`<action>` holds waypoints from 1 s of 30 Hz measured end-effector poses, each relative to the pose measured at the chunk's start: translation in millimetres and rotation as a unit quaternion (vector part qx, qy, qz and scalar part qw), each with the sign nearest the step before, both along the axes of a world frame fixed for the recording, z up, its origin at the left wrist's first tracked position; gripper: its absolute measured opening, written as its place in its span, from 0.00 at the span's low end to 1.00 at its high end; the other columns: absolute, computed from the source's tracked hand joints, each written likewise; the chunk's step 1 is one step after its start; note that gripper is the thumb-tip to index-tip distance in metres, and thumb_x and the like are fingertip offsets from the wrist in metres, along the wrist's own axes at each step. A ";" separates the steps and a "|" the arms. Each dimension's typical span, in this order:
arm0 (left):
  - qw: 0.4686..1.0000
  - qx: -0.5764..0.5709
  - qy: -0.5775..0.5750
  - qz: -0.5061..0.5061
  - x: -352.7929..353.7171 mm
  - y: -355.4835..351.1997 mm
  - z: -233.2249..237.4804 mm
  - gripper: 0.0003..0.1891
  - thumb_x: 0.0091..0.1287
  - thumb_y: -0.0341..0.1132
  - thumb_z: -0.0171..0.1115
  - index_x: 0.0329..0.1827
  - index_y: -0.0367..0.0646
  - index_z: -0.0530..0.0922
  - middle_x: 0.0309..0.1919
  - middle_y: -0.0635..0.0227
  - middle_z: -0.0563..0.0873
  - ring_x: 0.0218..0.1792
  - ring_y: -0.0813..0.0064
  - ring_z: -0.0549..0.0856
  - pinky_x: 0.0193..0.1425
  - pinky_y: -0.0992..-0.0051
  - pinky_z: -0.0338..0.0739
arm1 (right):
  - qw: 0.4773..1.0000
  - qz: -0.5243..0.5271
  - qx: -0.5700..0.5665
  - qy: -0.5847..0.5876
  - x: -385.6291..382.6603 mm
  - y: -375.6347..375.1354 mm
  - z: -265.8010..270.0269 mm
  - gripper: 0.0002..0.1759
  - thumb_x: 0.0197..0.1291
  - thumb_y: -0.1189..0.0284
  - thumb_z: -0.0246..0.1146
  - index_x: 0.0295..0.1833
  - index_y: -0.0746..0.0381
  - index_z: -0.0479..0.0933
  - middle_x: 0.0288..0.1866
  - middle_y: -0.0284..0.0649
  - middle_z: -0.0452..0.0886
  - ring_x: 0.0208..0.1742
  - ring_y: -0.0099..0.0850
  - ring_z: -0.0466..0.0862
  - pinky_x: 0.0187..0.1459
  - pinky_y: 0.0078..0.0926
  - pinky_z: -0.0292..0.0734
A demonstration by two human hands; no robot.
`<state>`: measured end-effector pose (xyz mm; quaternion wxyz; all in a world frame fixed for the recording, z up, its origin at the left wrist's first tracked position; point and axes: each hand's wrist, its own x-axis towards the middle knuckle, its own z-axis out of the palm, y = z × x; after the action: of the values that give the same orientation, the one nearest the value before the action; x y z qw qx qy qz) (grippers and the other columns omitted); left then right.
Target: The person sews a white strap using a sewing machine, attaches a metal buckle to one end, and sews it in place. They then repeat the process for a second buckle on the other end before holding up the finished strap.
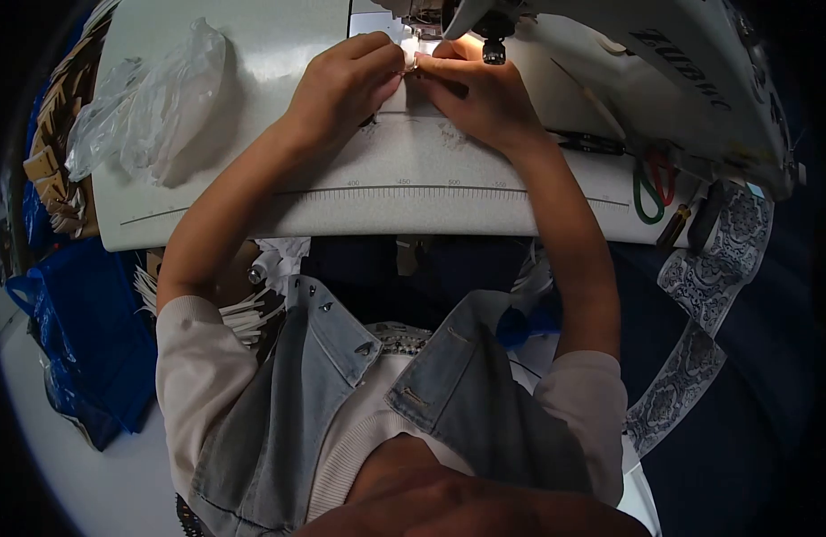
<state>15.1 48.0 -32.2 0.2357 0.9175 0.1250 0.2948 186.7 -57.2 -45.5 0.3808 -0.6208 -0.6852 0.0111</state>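
Both hands meet under the lit needle area of a sewing machine (699, 72). My left hand (346, 85) is closed, thumb and fingers pinched together at a small pale piece (409, 61) whose kind I cannot make out. From the other side my right hand (485, 98) reaches to the same spot, its thumb and index fingertips close to the left fingertips. Its grip is partly hidden by the machine head. The pale piece lies between the two hands, just in front of the needle area.
A crumpled clear plastic bag (162, 107) lies on the left of the white table (279, 219). Scissors with green and red handles (647, 192) and a screwdriver (674, 225) lie at the right. Patterned ribbon (699, 349) hangs beyond the edge; a blue bag (91, 331) stands below left.
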 end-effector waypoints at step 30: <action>0.995 -0.023 0.068 0.064 3.3 -6.5 11.5 0.12 0.54 0.21 0.69 0.41 0.43 0.86 0.43 0.68 0.88 0.43 0.74 0.88 0.49 0.78 0.83 | 0.988 -0.076 -0.034 -0.126 -6.1 -11.9 5.2 0.09 0.54 0.62 0.68 0.25 0.51 0.80 0.21 0.27 0.73 0.24 0.26 0.77 0.26 0.28 0.74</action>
<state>18.3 41.5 -20.8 0.2281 0.9199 0.2059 0.2436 180.6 -69.1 -40.3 0.2695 -0.6803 -0.6777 -0.0729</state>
